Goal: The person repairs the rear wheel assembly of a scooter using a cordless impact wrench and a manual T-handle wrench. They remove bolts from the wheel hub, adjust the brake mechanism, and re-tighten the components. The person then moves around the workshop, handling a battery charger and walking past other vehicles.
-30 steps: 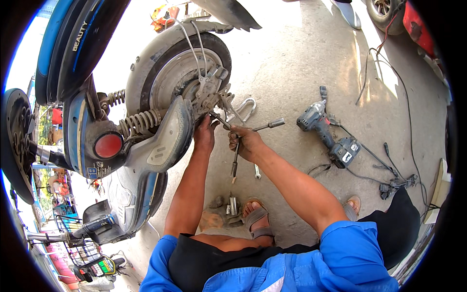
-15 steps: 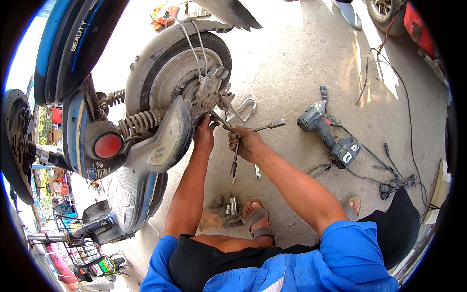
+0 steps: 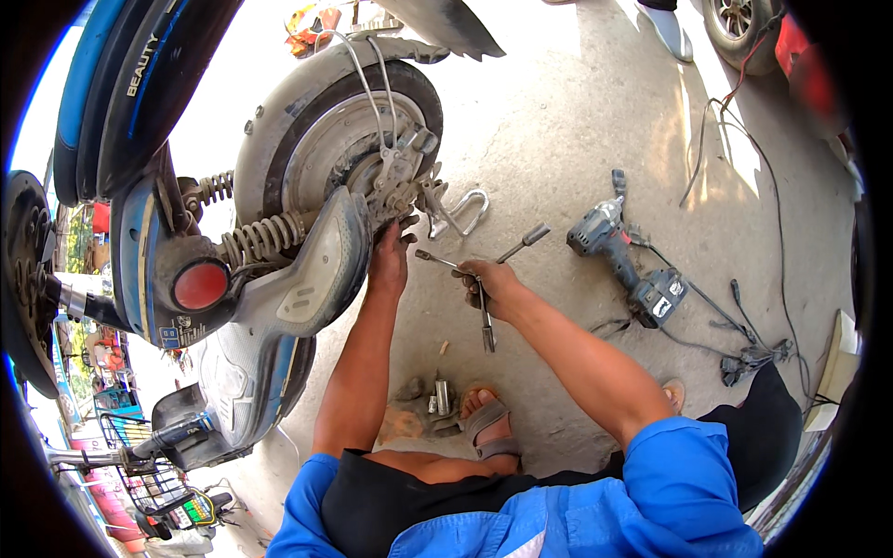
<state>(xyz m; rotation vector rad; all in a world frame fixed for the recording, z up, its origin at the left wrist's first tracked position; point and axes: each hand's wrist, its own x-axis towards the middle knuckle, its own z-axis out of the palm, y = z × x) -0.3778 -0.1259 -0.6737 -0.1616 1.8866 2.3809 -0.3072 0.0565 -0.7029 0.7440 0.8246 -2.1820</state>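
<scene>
One socket wrench (image 3: 513, 251) comes clear of the axle (image 3: 400, 199), so it's turning nothing now! My right hand (image 3: 499, 288) curls round its middle; my left hand (image 3: 389, 268) (dark fingertips) stays by the axle, pinching what, I can't tell.

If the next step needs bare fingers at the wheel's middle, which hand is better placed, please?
Probably the left. The left hand is close beside the middle of the wheel, and no tool shows in it. The right hand is farther away, holding the cross wrench.
</scene>
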